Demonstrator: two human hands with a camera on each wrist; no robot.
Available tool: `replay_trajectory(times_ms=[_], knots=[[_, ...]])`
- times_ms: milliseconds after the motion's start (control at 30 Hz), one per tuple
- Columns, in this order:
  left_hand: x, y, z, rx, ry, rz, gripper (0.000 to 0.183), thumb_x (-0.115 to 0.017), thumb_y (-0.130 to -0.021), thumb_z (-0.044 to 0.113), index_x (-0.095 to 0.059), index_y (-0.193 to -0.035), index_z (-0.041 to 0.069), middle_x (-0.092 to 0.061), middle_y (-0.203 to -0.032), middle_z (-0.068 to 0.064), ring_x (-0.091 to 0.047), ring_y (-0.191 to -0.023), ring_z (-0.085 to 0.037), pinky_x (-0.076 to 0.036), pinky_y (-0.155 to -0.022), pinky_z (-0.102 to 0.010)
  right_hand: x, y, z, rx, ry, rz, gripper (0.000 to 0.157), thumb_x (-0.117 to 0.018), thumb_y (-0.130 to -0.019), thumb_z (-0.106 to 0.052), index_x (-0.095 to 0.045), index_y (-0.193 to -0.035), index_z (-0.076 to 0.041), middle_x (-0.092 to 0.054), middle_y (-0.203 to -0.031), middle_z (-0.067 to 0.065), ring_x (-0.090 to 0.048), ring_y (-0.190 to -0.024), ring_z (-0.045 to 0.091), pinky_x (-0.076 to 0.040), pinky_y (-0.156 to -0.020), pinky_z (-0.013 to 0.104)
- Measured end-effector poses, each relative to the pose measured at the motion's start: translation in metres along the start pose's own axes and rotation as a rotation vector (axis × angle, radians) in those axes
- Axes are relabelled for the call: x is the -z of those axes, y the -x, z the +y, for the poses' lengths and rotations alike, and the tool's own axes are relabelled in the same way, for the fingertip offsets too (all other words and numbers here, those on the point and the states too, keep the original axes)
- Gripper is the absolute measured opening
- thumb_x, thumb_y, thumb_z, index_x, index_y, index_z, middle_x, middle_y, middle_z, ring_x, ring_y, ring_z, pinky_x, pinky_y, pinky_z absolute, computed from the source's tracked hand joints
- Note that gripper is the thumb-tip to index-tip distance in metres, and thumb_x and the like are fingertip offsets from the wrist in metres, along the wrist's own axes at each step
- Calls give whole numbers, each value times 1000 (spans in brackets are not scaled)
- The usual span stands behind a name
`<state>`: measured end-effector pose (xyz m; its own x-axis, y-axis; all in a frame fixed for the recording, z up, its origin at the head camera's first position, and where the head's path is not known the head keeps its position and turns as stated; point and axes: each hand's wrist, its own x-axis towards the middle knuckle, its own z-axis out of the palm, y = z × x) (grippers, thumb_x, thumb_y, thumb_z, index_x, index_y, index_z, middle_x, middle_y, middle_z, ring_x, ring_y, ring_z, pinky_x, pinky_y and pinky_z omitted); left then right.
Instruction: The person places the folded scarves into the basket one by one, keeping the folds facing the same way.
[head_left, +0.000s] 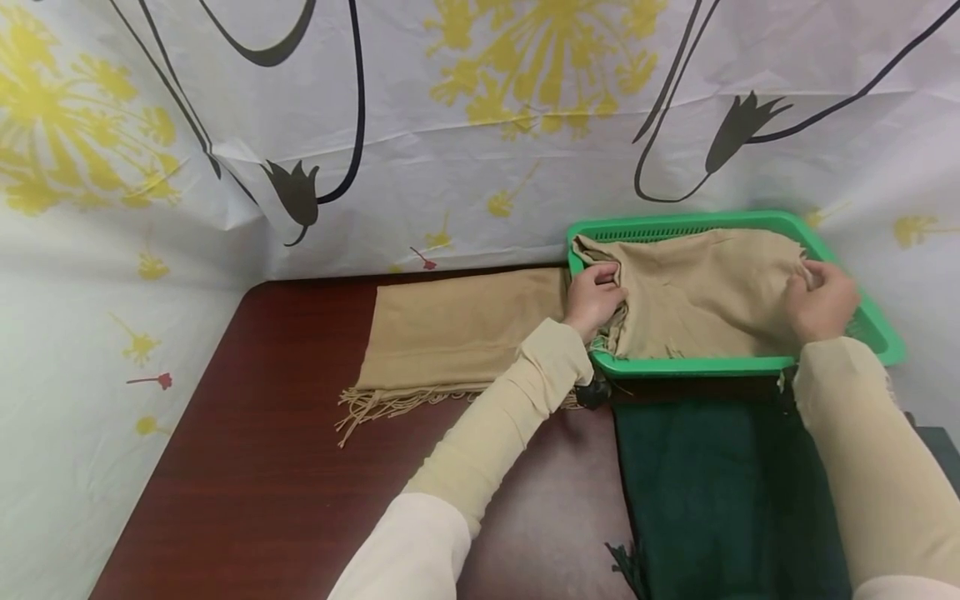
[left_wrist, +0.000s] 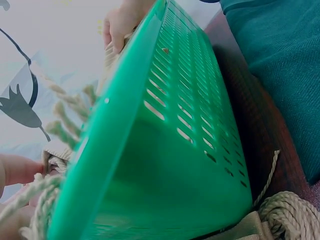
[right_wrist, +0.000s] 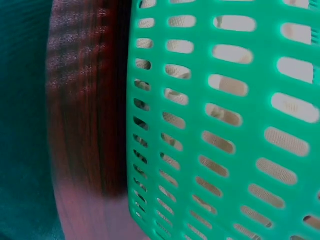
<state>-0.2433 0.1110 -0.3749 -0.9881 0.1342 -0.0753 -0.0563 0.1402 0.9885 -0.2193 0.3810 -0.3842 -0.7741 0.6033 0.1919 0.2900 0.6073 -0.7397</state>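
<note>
A folded beige scarf (head_left: 705, 292) lies in a green plastic basket (head_left: 697, 366) at the back right of the table. My left hand (head_left: 594, 298) pinches the scarf's left edge, just inside the basket's left end. At the opposite end, my right hand (head_left: 823, 302) grips the right edge between thumb and fingers. In the left wrist view, fingertips (left_wrist: 20, 170) hold the cloth beside loose tassels, behind the basket's rim (left_wrist: 107, 120). The right wrist view shows the basket's slotted wall (right_wrist: 225, 115), with beige cloth behind the holes; the right hand is hidden there.
Left of the basket, a second folded beige scarf (head_left: 465, 329) lies flat, its fringe towards the front. A dark green fringed cloth (head_left: 697, 492) is spread in front of the basket on the reddish-brown table (head_left: 285, 467). A patterned white sheet (head_left: 450, 167) hangs behind.
</note>
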Motion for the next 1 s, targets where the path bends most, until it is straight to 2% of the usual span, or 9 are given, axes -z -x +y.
replay_trajectory(times_ms=[333, 667, 1000], knots=[[2, 2, -1, 1, 48, -17, 33, -63, -80, 4, -59, -113, 10, -56, -100, 1, -58, -89, -9, -47, -66, -18, -4, 1, -1, 20, -23, 124, 40, -35, -85, -11, -57, -117, -4, -54, -118, 15, -47, -112, 25, -34, -95, 32], [0, 4, -2, 1, 88, -15, 31, -64, -81, 8, -60, -112, 10, -57, -99, 2, -58, -87, -7, -47, -67, -18, 1, 1, -1, -30, -17, 77, 42, -34, -88, -15, -48, -125, -2, -46, -127, 14, -37, -120, 25, -27, -101, 34], [0, 8, -5, -53, 165, 32, 27, -64, -81, 11, -62, -109, 8, -61, -98, 0, -58, -89, -6, -47, -69, -17, 1, 7, -6, 33, -46, 143, 40, -36, -88, -13, -50, -122, 1, -47, -123, 19, -36, -119, 28, -23, -102, 34]])
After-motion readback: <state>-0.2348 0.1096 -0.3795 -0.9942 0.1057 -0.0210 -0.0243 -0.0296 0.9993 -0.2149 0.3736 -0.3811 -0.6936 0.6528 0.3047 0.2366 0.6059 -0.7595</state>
